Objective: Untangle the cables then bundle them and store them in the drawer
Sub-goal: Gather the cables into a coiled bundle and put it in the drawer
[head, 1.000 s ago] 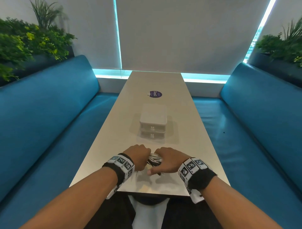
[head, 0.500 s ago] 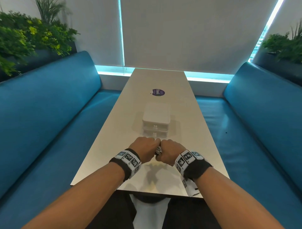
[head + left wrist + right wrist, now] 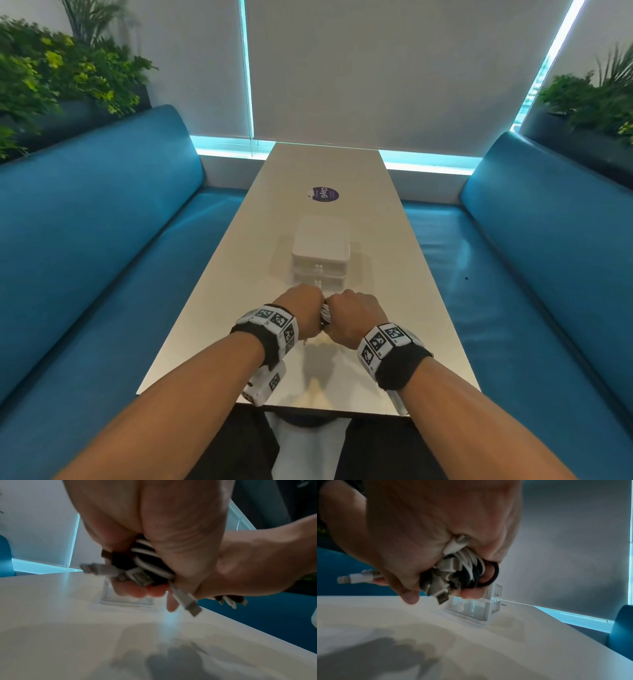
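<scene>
A coiled bundle of black and white cables (image 3: pixel 326 313) is held above the table between both fists. My left hand (image 3: pixel 303 308) grips its left side; in the left wrist view the cable bundle (image 3: pixel 147 563) shows white plugs sticking out under curled fingers (image 3: pixel 132 589). My right hand (image 3: pixel 352 315) grips the right side, where the cable bundle (image 3: pixel 458 573) carries a black elastic band (image 3: pixel 494 573) looped at its end. A small white two-drawer box (image 3: pixel 321 251) stands just beyond the hands with both drawers shut. It also shows as the drawer box (image 3: pixel 481 609) in the right wrist view.
The long white table (image 3: pixel 239 274) runs away from me, with a round purple sticker (image 3: pixel 323 194) past the box. Blue bench seats (image 3: pixel 85 274) line both sides. Planters with green plants (image 3: pixel 51 78) sit behind the backrests.
Both hands lifted off the table near its front edge and moved forward toward the drawer box, closing tighter together around the bundle.
</scene>
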The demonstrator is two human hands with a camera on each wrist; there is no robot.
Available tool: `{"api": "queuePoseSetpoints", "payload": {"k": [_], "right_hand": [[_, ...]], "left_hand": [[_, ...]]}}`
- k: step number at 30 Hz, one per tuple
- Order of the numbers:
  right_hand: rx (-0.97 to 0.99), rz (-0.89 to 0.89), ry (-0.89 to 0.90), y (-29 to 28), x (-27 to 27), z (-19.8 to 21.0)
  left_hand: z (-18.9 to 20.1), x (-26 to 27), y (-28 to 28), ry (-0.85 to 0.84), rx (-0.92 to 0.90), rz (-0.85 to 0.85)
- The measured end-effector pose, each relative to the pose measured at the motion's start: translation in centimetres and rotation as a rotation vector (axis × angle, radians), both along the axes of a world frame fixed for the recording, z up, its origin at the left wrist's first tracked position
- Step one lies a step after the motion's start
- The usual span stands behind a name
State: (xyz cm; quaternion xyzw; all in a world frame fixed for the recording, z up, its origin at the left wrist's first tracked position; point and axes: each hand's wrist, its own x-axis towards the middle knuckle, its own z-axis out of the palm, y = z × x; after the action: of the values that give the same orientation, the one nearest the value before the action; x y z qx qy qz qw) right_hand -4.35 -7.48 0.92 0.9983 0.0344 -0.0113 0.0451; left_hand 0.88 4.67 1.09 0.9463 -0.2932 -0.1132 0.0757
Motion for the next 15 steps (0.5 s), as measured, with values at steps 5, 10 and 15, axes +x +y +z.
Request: {"api": "queuePoseSetpoints", "payload": {"k": [5,10,15], "right_hand": [[-0.034,0.034,-0.012,-0.2,-0.4,-0.7],[-0.017,0.027,0.021,-0.6,-0.3,-1.2],[-0.004,0.02,-0.002,-2.0,0.3,-1.1]], "left_hand": [[-0.9,-1.0,-0.1,-0.07,0.041,-0.008],[-1.8,-1.1,-0.2,-0.068,0.002,-0.005],[-2.6,0.4,0.3,-0.009,-0.159,-0.082]]}}
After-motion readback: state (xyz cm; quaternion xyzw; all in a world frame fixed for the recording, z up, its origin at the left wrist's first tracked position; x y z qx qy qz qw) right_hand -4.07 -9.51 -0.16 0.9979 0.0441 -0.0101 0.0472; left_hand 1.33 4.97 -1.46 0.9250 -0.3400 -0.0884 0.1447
